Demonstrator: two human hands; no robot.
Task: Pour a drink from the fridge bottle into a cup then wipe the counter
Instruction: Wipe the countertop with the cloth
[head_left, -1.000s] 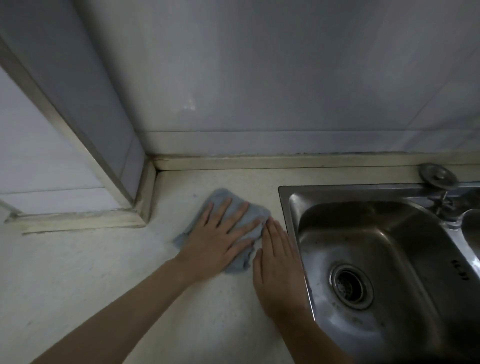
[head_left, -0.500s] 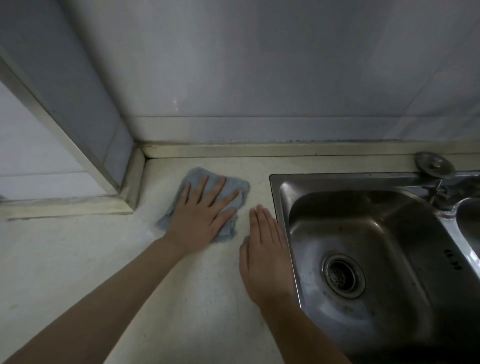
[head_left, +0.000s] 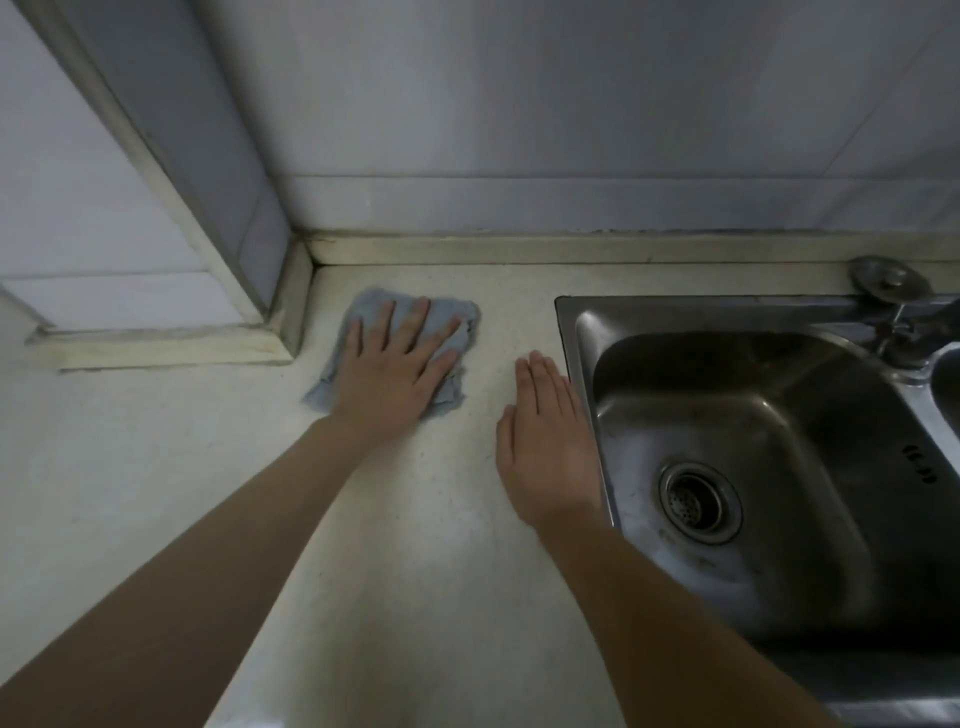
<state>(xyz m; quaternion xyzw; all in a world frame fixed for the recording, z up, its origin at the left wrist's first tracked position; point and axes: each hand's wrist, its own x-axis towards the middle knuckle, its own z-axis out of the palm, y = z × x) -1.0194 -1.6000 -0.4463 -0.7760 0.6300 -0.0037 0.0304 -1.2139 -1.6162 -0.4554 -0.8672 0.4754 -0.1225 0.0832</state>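
Left hand (head_left: 392, 376) lies flat, fingers spread, on the cloth (head_left: 447, 322), whose long axis tilts upper right; right hand (head_left: 548, 441) flat, empty, on the counter (head_left: 415, 519).

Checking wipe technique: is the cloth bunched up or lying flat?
Flat: the cloth lies spread on the counter under the left hand.

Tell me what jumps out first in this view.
The left hand pressed flat on a blue cloth near the counter's back corner. The right hand lies flat, apart from the cloth, beside the steel sink filling the right side.
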